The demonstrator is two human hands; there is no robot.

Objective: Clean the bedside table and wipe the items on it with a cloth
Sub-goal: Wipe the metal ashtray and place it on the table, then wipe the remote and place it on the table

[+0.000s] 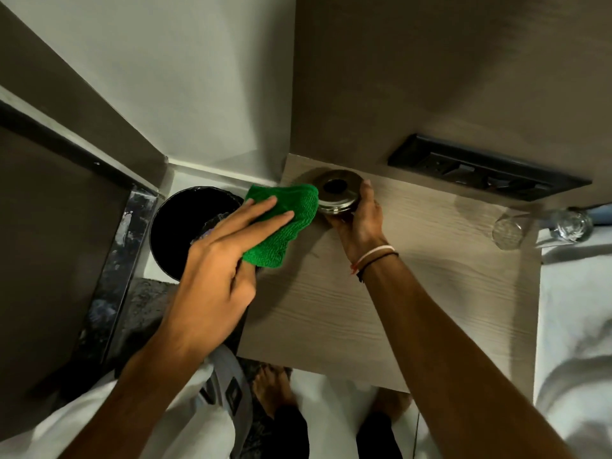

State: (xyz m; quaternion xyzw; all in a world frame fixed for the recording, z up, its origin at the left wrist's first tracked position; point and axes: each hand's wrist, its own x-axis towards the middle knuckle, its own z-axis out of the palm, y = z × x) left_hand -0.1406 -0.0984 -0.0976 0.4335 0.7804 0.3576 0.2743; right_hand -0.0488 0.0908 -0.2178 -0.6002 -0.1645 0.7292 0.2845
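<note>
**A:** Head cam caught the item-wiping step imo, not the tabletop yet. Right hand point(359, 223) was wrapped around a small round metal dish point(337, 193) w/ a dark hole in the middle, maybe an ashtray, can't say for sure. It sat at the back left corner of the bedside table point(381, 313), and whether it was lifted or resting on the wood I couldn't tell. Left hand point(218, 260) had the green cloth point(284, 223) pinned under flat fingers, thumb tucked beneath, cloth edge pressed against the dish's left side.

**B:** So next move is what, rotate it?

**A:** Prob. My guess: right hand turns the dish so the cloth reaches the whole rim and the hole, then it goes back down and the cloth moves on to the wood. Needs a firm hold since shiny metal looks slippery.

**B:** Anything else left on the table?

**A:** Two clear glasses point(543, 226) at the far right edge, looked upside down or on their sides, hard to tell tbh. Those would want wiping too, so I'd say the job wasn't far along. Top was pale wood grain, otherwise bare.

**B:** And the room?

**A:** Dim. Black switch/socket panel point(486, 173) on the wood wall panel behind, black bin point(195, 226) on the floor just left of the table, white bedding point(576, 326) on the right. Person's bare feet showed below the front edge.
</note>
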